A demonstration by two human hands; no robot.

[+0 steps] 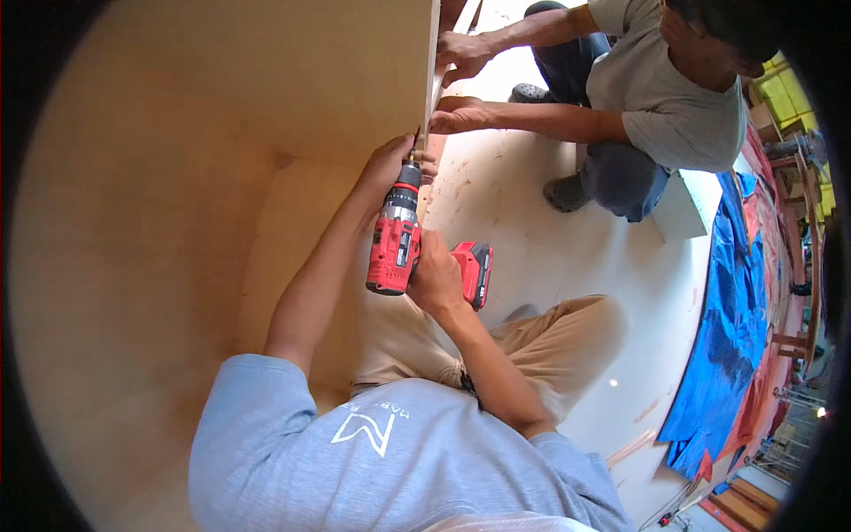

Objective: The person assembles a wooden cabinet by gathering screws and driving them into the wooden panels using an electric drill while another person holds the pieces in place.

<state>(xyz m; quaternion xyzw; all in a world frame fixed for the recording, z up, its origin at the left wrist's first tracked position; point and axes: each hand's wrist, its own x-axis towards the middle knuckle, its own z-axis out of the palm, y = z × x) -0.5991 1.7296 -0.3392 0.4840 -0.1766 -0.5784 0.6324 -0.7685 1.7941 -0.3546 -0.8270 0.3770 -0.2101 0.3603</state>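
My right hand (436, 277) is wrapped round the grip of a red and black cordless drill (394, 244). The drill points away from me, its chuck and bit up against the edge of a pale wooden panel (355, 80). Beside the bit, my left hand (390, 168) has its fingers curled in at the panel's lower corner. What those fingers pinch, if anything, is too small and partly hidden to make out. A co-worker's two hands (461, 115) touch the same panel edge from the other side, just beyond mine.
Pale panels enclose the left side like a box. The co-worker (669, 89) squats on the white floor (514, 213) at the far right. A blue tarp (722, 346) lies along the right, with a small board (683, 208) by the co-worker's leg.
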